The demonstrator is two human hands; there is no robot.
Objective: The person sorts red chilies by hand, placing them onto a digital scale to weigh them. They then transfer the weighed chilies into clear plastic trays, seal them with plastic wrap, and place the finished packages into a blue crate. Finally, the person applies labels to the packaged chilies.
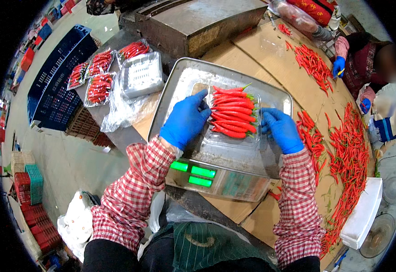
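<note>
A clear plastic tray [215, 140] holding a row of red chili peppers [233, 112] rests on the metal pan [184, 73] of a digital scale. The green stems point right. My left hand [186, 119], in a blue glove, is at the tray's left side, thumb and forefinger apart near the pepper tips. At the stem side, my blue-gloved right hand [281, 128] has its fingers bent against or close to the tray's right edge; whether they grip it is unclear. Below the pan, the scale's display [201, 171] is lit green.
Several wrapped chili packs [99, 88] and a stack of clear trays [142, 74] lie left of the scale. Blue crates [60, 78] stand beyond. Loose chilies [349, 153] cover the cardboard-topped table [262, 44] at right, beside a white foam box [361, 214]. A co-worker's gloved hand [338, 66] is there.
</note>
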